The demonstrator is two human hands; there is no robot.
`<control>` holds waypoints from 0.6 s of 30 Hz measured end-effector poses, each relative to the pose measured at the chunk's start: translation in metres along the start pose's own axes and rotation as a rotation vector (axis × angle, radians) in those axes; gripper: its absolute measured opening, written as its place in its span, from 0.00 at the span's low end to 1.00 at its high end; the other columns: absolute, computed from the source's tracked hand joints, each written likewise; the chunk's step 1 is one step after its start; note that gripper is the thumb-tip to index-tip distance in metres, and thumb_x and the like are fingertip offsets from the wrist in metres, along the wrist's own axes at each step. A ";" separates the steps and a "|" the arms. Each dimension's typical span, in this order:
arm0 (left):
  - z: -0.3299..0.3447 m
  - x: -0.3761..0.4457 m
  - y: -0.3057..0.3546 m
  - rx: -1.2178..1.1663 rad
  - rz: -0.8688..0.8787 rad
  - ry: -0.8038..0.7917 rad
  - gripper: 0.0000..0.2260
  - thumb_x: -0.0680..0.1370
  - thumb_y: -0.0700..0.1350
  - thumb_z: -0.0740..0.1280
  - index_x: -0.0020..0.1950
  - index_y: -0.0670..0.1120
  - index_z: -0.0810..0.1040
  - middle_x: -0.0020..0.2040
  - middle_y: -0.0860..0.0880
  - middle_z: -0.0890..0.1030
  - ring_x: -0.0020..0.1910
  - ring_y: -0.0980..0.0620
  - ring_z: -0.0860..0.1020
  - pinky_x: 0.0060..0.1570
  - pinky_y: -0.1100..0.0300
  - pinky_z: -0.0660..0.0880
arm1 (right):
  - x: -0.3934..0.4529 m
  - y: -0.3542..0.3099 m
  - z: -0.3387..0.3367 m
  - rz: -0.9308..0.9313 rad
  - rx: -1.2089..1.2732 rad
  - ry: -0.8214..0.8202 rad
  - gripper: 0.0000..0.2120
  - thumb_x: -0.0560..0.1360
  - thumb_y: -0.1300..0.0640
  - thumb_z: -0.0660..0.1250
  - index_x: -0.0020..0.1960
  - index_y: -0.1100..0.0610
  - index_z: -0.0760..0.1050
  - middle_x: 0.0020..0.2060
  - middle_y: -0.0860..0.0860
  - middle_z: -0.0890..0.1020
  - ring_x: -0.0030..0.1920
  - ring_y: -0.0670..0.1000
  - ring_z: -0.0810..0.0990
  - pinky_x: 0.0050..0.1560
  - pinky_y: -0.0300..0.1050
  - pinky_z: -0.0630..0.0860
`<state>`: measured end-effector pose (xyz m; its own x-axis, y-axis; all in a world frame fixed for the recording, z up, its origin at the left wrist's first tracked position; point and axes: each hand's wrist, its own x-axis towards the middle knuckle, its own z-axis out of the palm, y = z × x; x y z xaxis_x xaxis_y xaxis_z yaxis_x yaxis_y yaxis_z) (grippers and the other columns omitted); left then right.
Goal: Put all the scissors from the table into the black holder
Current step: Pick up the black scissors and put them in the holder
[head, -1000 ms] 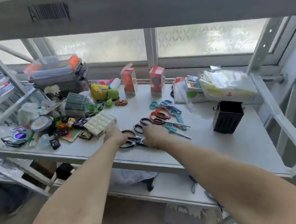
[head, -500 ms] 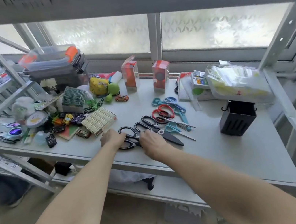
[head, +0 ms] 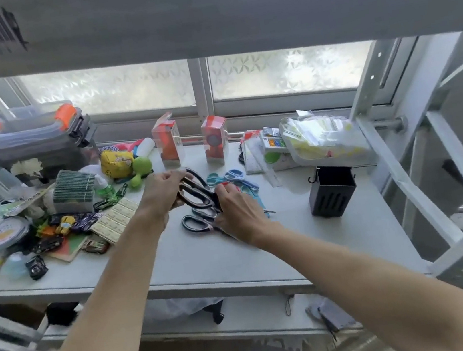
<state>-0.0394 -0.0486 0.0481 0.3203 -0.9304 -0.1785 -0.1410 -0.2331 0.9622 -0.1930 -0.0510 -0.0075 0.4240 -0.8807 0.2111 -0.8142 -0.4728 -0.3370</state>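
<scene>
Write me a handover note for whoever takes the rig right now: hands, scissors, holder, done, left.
Left hand: lifting black scissors by the handles.
Right hand: on the same scissors near the pivot.
Second black pair lies on the table; blue scissors and a red pair lie behind the right hand.
Black holder stands to the right; no scissors show in it.
Left: all pairs.

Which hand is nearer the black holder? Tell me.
Right. The right hand sits among the scissors, left of the black holder; the left hand, gripping black-handled scissors, is farther left.
</scene>
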 end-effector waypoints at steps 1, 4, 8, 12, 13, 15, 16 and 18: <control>0.011 -0.005 0.011 -0.013 0.050 -0.036 0.11 0.83 0.45 0.63 0.43 0.44 0.80 0.36 0.48 0.78 0.28 0.56 0.72 0.32 0.63 0.69 | -0.001 0.007 -0.009 0.019 0.006 0.042 0.13 0.73 0.60 0.64 0.56 0.62 0.68 0.50 0.59 0.75 0.43 0.63 0.77 0.36 0.49 0.66; 0.046 -0.022 0.042 -0.045 0.193 -0.166 0.11 0.83 0.45 0.64 0.47 0.40 0.80 0.36 0.45 0.77 0.30 0.53 0.72 0.31 0.62 0.69 | -0.007 0.033 -0.038 0.029 0.024 0.170 0.12 0.75 0.61 0.63 0.57 0.63 0.69 0.48 0.59 0.76 0.40 0.61 0.78 0.37 0.53 0.73; 0.088 -0.034 0.060 -0.262 0.220 -0.389 0.13 0.84 0.49 0.62 0.52 0.42 0.80 0.37 0.49 0.79 0.30 0.57 0.75 0.29 0.66 0.72 | -0.023 0.073 -0.079 0.071 0.086 0.344 0.09 0.75 0.64 0.65 0.54 0.64 0.70 0.41 0.56 0.74 0.34 0.56 0.72 0.31 0.43 0.64; 0.128 -0.024 0.048 -0.133 0.182 -0.344 0.12 0.83 0.46 0.62 0.58 0.39 0.79 0.43 0.45 0.80 0.34 0.54 0.75 0.29 0.67 0.73 | -0.039 0.112 -0.117 0.174 0.196 0.589 0.04 0.75 0.65 0.63 0.50 0.63 0.72 0.39 0.54 0.75 0.36 0.55 0.73 0.35 0.47 0.70; 0.140 -0.022 0.041 -0.030 0.176 -0.349 0.12 0.83 0.44 0.63 0.60 0.39 0.78 0.46 0.44 0.80 0.35 0.53 0.76 0.31 0.66 0.74 | -0.043 0.121 -0.123 0.202 0.209 0.624 0.03 0.76 0.64 0.63 0.49 0.62 0.72 0.39 0.54 0.76 0.37 0.54 0.74 0.37 0.46 0.70; 0.162 -0.019 0.026 0.157 0.170 -0.428 0.13 0.82 0.43 0.64 0.66 0.38 0.75 0.53 0.42 0.79 0.40 0.52 0.78 0.38 0.61 0.76 | -0.047 0.138 -0.130 0.269 0.229 0.633 0.03 0.77 0.62 0.62 0.49 0.61 0.73 0.40 0.54 0.78 0.39 0.53 0.76 0.39 0.43 0.69; 0.172 -0.019 0.020 0.223 0.166 -0.475 0.16 0.82 0.42 0.65 0.68 0.39 0.73 0.57 0.41 0.78 0.44 0.50 0.78 0.41 0.59 0.78 | -0.048 0.145 -0.131 0.301 0.237 0.615 0.04 0.77 0.61 0.63 0.49 0.61 0.74 0.42 0.54 0.79 0.40 0.53 0.76 0.40 0.43 0.69; 0.193 -0.017 0.010 0.335 0.174 -0.532 0.24 0.80 0.40 0.68 0.75 0.41 0.68 0.64 0.40 0.74 0.52 0.46 0.78 0.45 0.56 0.79 | -0.048 0.158 -0.126 0.340 0.226 0.552 0.04 0.77 0.61 0.64 0.49 0.61 0.75 0.43 0.55 0.79 0.42 0.54 0.77 0.41 0.43 0.69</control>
<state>-0.2276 -0.0898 0.0211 -0.2288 -0.9556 -0.1858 -0.4607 -0.0619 0.8854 -0.3919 -0.0802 0.0447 -0.1538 -0.8657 0.4764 -0.7380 -0.2199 -0.6380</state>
